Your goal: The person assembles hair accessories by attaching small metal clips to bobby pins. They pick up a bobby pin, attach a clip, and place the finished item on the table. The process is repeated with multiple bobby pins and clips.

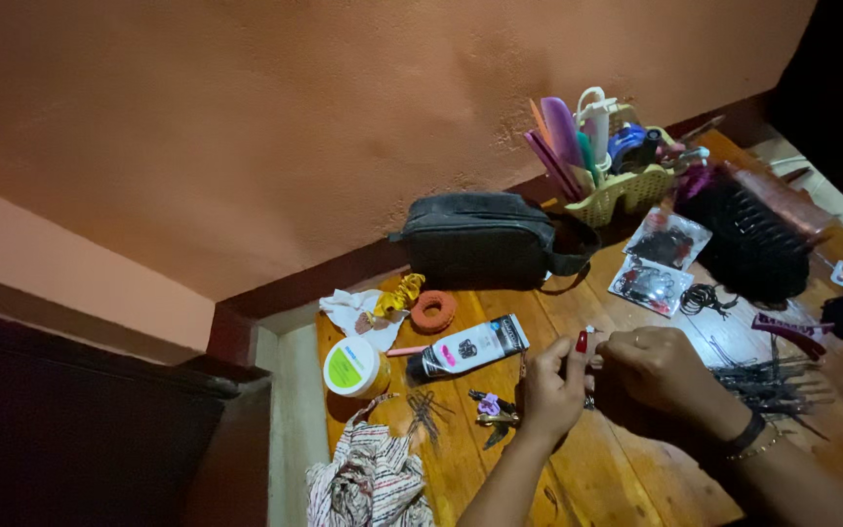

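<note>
Roughly mid-table, left hand (550,388) and right hand (658,369) meet, fingertips pinched together on something tiny, possibly a hairpin, too small to tell. Squeeze tube (467,347) lies just left; hairpin pile (768,384) right, on wooden table (626,478).

Home dressing corner: wooden table (626,468), comb basket (626,190), hairpins (768,381).

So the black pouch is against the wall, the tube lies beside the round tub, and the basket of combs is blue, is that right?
Not quite: the head view shows the basket of combs is pale yellow, not blue. The black pouch does sit against the wall, and the tube lies beside the round tub.
</note>
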